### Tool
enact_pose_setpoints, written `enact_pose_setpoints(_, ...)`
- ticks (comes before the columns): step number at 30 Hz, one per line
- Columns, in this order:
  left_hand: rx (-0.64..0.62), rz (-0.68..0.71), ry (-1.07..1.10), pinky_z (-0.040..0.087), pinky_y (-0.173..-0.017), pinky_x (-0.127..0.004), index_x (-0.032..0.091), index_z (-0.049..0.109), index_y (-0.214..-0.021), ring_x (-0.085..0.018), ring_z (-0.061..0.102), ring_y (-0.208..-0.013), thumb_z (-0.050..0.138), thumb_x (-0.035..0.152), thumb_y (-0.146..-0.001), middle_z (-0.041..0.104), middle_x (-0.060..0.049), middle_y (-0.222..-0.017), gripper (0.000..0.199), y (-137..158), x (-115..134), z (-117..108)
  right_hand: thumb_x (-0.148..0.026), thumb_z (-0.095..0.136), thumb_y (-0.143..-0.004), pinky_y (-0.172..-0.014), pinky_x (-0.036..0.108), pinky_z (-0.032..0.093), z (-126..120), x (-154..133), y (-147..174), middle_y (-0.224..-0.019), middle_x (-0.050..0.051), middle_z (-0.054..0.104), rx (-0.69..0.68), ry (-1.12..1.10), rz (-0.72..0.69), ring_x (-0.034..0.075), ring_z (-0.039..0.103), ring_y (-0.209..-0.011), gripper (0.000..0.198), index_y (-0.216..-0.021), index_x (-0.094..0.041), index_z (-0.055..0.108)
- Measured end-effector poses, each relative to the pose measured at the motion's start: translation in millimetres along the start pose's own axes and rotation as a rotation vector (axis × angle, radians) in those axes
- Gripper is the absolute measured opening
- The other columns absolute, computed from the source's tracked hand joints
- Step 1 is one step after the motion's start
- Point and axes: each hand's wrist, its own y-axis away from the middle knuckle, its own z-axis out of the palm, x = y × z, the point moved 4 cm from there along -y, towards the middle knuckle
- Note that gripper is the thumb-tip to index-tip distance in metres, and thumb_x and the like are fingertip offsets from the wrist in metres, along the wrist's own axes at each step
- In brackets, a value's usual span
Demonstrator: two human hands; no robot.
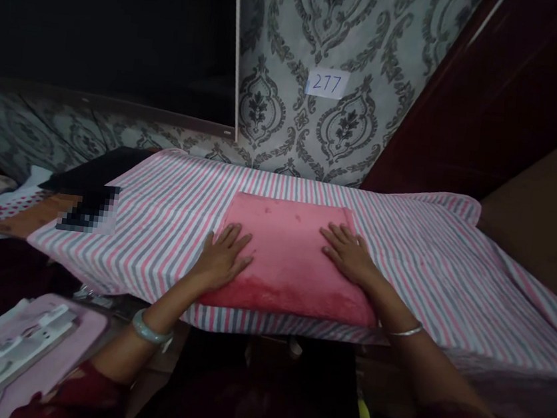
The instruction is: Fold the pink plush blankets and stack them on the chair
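A pink, plush-looking square [286, 257], perhaps a cushion or folded cloth, lies flat in front of me on a striped cloth [156, 222]. Its near edge is a darker red-pink. My left hand [223, 256] rests palm down on its left side, fingers spread. On the right side, my right hand [349, 252] lies flat too, with the fingers stretched toward the far edge. Neither hand grips anything. A pale bangle circles the left wrist, a thin silver one the right.
A large dark screen [108, 28] stands at the back left, against patterned wallpaper bearing a paper label [327, 83] reading 277. Dark red furniture [445, 107] rises at the back right. At lower left, a power strip [15, 353] lies on a pink stool-like surface [90, 315].
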Motion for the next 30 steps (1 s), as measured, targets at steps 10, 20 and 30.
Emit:
enact_pose_setpoints(10, 0.117, -0.527, 0.711, 0.054, -0.093, -0.040, 0.013, 0.058, -0.138, -0.034, 0.068, -0.108, 0.076, 0.045, -0.074, 0.073, -0.013, -0.113, 0.073, -41.6, -75.1, -14.3, -0.051, 0.050, -0.093, -0.110, 0.043, 0.043, -3.1, 70.2, 30.3, -0.135, 0.015, 0.064, 0.185, -0.539, 0.572, 0.029, 0.060, -0.124, 0.063, -0.145, -0.015, 0.054)
enact_pose_setpoints(20, 0.198, -0.777, 1.155, 0.058, -0.077, -0.034, 0.009, 0.049, -0.143, -0.028, 0.073, -0.092, 0.091, 0.026, -0.062, 0.073, -0.018, -0.112, 0.093, -83.7, -65.7, -18.9, -0.051, 0.068, -0.082, -0.090, 0.037, 0.055, 4.5, 71.1, -9.1, -0.121, 0.015, 0.072, 0.097, -0.994, 0.645, 0.027, 0.068, -0.106, 0.056, -0.126, -0.015, 0.065)
enact_pose_setpoints(30, -0.070, -0.730, 1.420, 0.058, -0.061, -0.034, 0.010, 0.071, -0.082, -0.026, 0.071, -0.062, 0.091, 0.037, -0.058, 0.073, -0.013, -0.072, 0.041, -102.5, -49.3, -15.4, -0.042, 0.069, -0.079, -0.073, 0.034, 0.058, -4.0, 52.0, -22.4, -0.081, 0.013, 0.075, -0.040, -1.156, 0.649, 0.023, 0.070, -0.076, 0.028, -0.085, -0.014, 0.068)
